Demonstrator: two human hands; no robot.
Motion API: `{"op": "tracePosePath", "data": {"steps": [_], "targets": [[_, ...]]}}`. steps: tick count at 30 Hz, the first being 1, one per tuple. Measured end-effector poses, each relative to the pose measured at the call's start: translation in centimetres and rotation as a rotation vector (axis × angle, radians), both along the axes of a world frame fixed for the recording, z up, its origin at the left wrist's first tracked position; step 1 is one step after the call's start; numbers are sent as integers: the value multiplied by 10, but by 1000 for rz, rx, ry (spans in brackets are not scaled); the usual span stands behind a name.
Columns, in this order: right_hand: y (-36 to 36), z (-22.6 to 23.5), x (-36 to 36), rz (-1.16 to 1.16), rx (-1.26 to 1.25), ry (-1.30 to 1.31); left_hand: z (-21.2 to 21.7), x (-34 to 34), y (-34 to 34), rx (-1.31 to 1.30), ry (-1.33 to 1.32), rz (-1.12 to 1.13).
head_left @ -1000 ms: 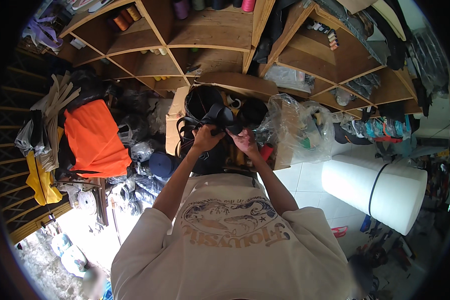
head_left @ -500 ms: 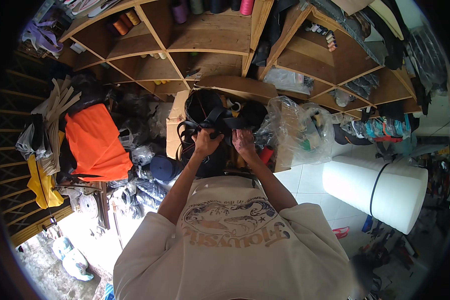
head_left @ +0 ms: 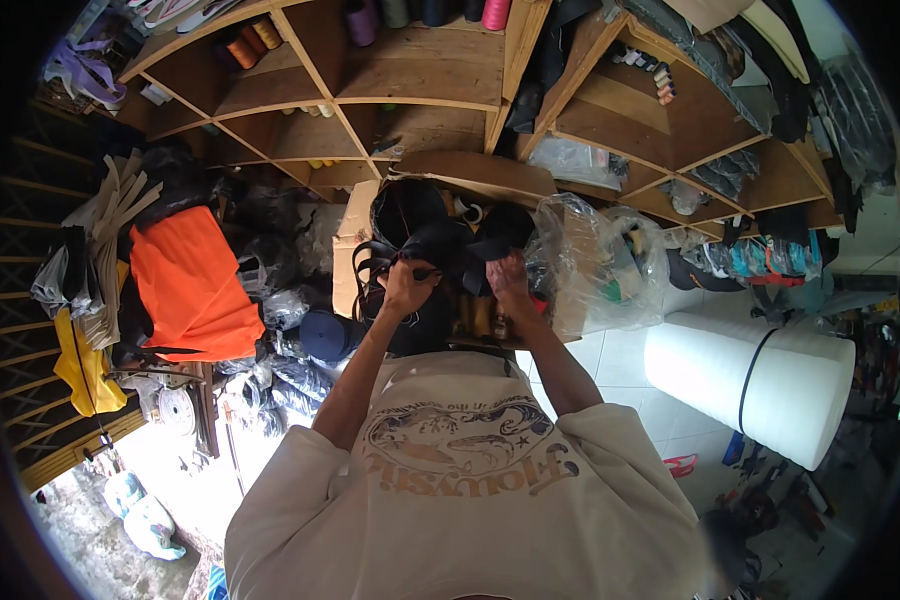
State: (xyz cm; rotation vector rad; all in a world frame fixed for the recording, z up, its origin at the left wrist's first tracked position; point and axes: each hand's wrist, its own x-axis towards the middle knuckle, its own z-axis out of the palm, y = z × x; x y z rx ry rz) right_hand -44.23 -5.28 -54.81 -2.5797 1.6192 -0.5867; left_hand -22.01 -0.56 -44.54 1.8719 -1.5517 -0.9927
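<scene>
1. Left forearm (head_left: 366, 350): bare, extended forward from the bent elbow and angled inward toward the body's midline.
2. Right forearm (head_left: 555, 350): bare, extended forward and angled inward from the opposite side.
3. Left hand (head_left: 406, 286): back facing upward, fingers curled in a closed grip; fingertips partly hidden.
4. Right hand (head_left: 508, 281): level with the left hand, fingers bent in a hold; fingertips obscured in shadow.
5. Hand spacing: side by side in front of the torso (head_left: 460, 480), near each other, not touching.
</scene>
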Motion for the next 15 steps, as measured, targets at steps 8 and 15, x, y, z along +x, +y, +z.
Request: {"op": "tracePosePath", "data": {"steps": [8,15], "targets": [[-27,13,-41,-339,712,-495,15,15,1,29,-52,38],[-18,21,-33,-318,1060,-653,17,10,3,-27,-53,18]]}}
